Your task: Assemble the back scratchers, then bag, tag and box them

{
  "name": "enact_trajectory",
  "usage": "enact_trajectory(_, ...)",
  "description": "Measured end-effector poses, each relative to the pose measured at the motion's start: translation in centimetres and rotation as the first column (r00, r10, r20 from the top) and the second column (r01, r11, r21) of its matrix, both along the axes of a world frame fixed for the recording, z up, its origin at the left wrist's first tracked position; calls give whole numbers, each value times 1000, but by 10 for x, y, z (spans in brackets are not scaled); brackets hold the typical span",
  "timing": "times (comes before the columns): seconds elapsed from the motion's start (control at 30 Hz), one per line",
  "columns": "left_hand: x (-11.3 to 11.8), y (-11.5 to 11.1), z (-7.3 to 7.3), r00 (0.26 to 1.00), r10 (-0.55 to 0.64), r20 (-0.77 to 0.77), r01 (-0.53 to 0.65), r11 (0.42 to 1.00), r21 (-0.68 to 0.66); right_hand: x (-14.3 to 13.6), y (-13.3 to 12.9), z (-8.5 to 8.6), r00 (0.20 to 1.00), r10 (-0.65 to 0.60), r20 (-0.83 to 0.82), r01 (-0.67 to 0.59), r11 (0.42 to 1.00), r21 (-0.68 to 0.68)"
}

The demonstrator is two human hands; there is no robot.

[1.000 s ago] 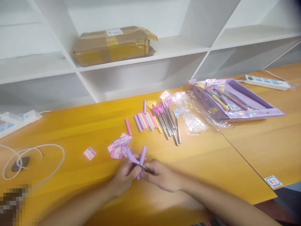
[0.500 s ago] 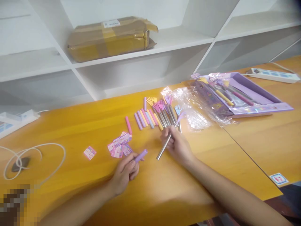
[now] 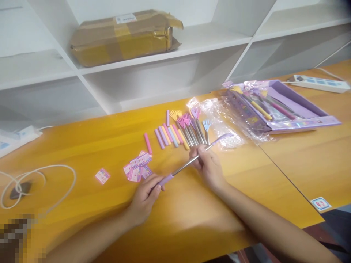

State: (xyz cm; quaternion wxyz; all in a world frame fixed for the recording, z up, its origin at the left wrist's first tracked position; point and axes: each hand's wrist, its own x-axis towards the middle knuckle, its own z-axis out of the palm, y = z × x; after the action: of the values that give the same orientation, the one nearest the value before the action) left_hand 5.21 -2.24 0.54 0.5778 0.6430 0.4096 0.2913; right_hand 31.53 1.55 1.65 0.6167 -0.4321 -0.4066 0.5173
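My right hand (image 3: 207, 164) is closed around the metal rod of a back scratcher (image 3: 186, 164) whose purple claw end points to the right. A purple handle sleeve (image 3: 166, 179) is pinched in my left hand (image 3: 148, 193), and the rod's lower end meets its opening; how deep it sits inside I cannot tell. Just beyond my right hand lie several back scratchers with metal rods and pink, yellow and purple claws (image 3: 186, 120), plus a blue-clawed one (image 3: 206, 126). Several coloured handle sleeves (image 3: 167, 134) lie in a row beside them. A lone pink sleeve (image 3: 148, 143) is further left.
Printed cards (image 3: 138, 166) are piled beyond my left hand, with a single card (image 3: 102, 176) to their left. Clear plastic bags (image 3: 227, 128) lie by a purple box (image 3: 307, 126) holding more scratchers. Shelves with a taped parcel (image 3: 123, 40) rise behind. A white cable (image 3: 74, 175) curls at left.
The rod has swung to a flatter angle, its lower end moving left to meet the purple sleeve. Its claw end has dropped to the right. The view has shifted slightly.
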Motion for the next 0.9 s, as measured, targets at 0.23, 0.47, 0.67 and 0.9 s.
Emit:
enact_trajectory(0.23,3,-1,2,989,20,-143,-7,996,94,2,-7,0,978,19,208,-60,979,196)
enact_trajectory(0.47,1,-3,2,996,-24,-91,31,996,80,-2,-13,-6,990,106,96,-124,969,215)
enact_trajectory(0.67,-1,0,-3,1000,-21,4,21,1000,2,-7,-14,-1,995,80,59,-95,943,319)
enact_trajectory(0.9,-1,-3,3,997,-36,-65,40,997,62,-7,-15,3,990,110,90,-126,971,204)
